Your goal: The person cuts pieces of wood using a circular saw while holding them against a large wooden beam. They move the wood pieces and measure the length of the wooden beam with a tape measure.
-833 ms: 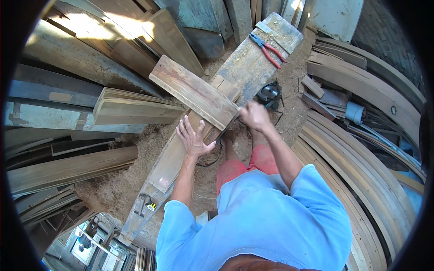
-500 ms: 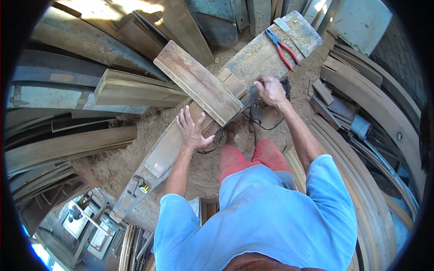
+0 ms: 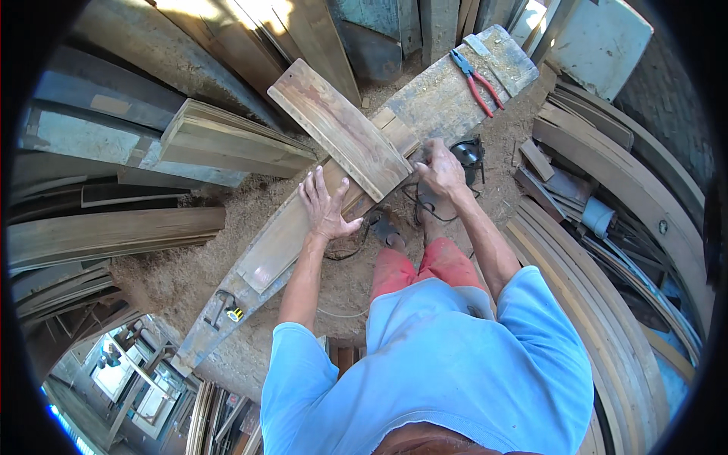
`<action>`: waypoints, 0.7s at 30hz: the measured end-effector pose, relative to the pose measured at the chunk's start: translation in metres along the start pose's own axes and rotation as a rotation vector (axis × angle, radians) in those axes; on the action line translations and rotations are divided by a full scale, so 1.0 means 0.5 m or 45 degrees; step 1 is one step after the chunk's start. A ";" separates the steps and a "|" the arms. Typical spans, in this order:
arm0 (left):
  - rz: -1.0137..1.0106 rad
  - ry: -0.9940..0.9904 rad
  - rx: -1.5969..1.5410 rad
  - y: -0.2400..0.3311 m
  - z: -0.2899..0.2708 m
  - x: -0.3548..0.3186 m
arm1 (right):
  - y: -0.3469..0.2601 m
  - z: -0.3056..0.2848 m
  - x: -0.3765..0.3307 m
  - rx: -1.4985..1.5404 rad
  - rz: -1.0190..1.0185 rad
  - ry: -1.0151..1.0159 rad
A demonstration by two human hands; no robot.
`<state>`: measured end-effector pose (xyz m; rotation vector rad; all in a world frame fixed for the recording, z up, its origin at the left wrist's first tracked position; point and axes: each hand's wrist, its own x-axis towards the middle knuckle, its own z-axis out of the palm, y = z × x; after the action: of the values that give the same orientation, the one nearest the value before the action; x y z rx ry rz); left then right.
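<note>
Two hands, head view. Left hand [image 3: 327, 214] spread, fingers apart, resting on long board [image 3: 280, 239], just beside one short board [image 3: 341, 130] laid crosswise over it. Right hand [image 3: 444, 173] curled, just beside short board's near end; can't tell if pinching anything. Underneath, one plank bench [image 3: 428, 114] carrying one pair of red-handled pliers [image 3: 469, 73], one tape measure [image 3: 235, 314], plus small dark item [image 3: 221, 296], hard to make out. Black round tool [image 3: 469, 154] partly behind right hand, less covered than half a second ago; right hand now closer to short board.
</note>
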<state>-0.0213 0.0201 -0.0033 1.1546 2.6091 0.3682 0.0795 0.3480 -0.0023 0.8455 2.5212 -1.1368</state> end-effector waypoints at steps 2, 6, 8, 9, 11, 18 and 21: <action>0.010 0.028 -0.007 0.001 0.000 -0.003 | 0.034 -0.001 -0.052 0.069 0.084 0.029; -0.029 0.018 0.028 0.008 -0.003 -0.005 | 0.130 0.030 -0.178 0.138 0.233 0.033; -0.032 0.010 0.044 0.005 0.000 -0.005 | 0.161 0.061 -0.231 -0.024 0.344 -0.151; -0.029 0.015 0.051 0.004 0.001 -0.006 | 0.167 0.074 -0.253 -0.060 0.344 -0.195; -0.024 0.012 0.067 0.003 0.003 -0.005 | 0.170 0.099 -0.285 -0.127 0.351 -0.294; -0.001 -0.015 0.132 0.018 -0.002 0.007 | 0.228 0.176 -0.243 -0.013 0.382 -0.465; 0.023 -0.007 0.088 0.014 -0.008 0.000 | 0.284 0.223 -0.208 -0.192 0.326 -0.373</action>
<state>-0.0181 0.0241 0.0027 1.2007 2.6274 0.2799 0.2465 0.2974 -0.1162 0.8618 2.1575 -0.9029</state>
